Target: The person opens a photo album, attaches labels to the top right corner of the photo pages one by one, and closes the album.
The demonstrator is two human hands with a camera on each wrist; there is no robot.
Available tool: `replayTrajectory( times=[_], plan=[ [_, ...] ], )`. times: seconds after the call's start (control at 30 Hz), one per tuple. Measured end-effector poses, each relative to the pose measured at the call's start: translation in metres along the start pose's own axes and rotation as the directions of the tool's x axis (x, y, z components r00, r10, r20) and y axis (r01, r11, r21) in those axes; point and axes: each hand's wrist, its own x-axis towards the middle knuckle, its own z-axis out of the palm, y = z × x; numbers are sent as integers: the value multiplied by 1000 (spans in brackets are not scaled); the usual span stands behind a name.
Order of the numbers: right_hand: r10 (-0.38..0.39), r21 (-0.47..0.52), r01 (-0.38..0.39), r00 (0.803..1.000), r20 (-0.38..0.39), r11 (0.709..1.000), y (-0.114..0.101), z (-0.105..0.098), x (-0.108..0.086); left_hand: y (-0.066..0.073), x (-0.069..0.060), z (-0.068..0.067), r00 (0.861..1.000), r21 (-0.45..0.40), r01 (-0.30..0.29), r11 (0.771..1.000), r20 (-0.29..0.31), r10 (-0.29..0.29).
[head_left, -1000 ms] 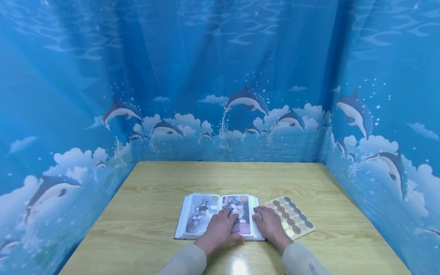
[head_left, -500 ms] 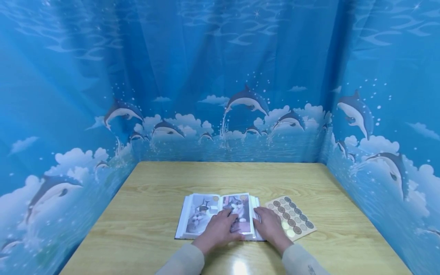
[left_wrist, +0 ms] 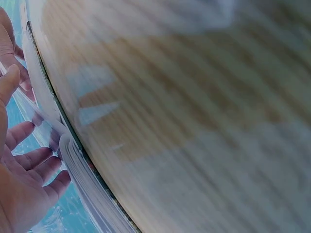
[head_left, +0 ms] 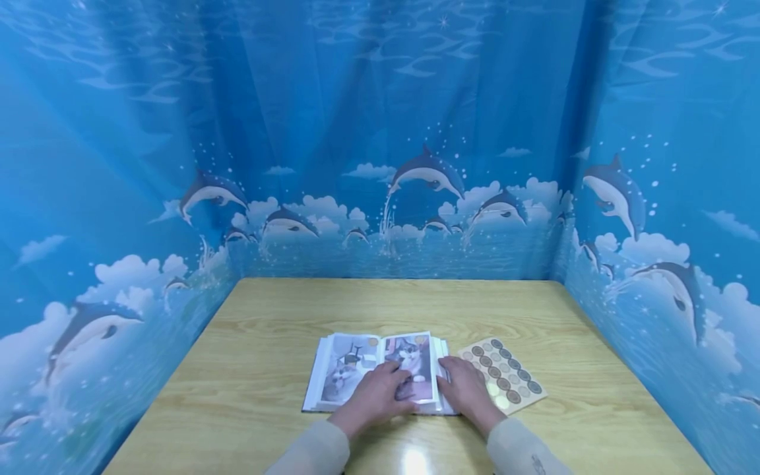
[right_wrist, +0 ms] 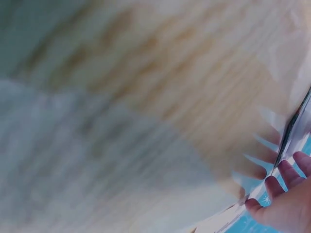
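Observation:
An open photo album [head_left: 316, 377] with cat pictures in its sleeves lies on the table. Across the lower part of its right-hand page rests my left hand [head_left: 375, 394], fingers fairly straight on the cat photo [head_left: 415, 356] and thumb near the bottom edge. My right hand [head_left: 468, 390] touches the right side of the page stack. In the left wrist view, a clear sleeve [left_wrist: 48, 127] stands a little off the stack, near the spread fingers [left_wrist: 36, 158]. Straight, spread fingers [right_wrist: 288, 174] of my right hand show at the album's edge in the right wrist view. Its thumb contact is unclear.
A pale board [head_left: 537, 398] with rows of light and dark round discs lies tilted right of the album, partly behind my right hand. The wood-grain table [head_left: 237, 369] is enclosed by blue dolphin-print curtains [head_left: 332, 132].
The right-hand page's outer edge has risen slightly. My left hand and sleeve have shifted a little to the left; my right hand stays nearly still.

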Motion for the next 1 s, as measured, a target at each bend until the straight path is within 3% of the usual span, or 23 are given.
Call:
replayTrajectory(
  times=[0.27, 0.4, 0.5, 0.7, 0.87, 1.0],
  plan=[
    [18, 27, -19, 999, 31, 999, -1, -4, 2, 2, -1, -3, 1000, 25, -23, 999, 20, 22],
    [-8, 50, 9, 1000, -14, 999, 0, -5, 1, 2, -1, -2, 1000, 58, -22, 998, 18, 21],
    [-31, 46, 33, 998, -48, 998, 1, -4, 2, 3, 0, -2, 1000, 62, -17, 998, 5, 17],
    [-36, 51, 39, 998, -44, 998, 0, -6, 4, 7, 6, 3, 999, 114, -19, 993, -38, 24],
    [-48, 66, 51, 998, -47, 997, -1, -5, 5, 12, 10, 7, 1000, 128, 8, 992, -20, -6],
    [-37, 139, 42, 999, -39, 989, -2, -5, 6, 15, 11, 8, 999, 127, 35, 991, -13, -34]
  ],
)
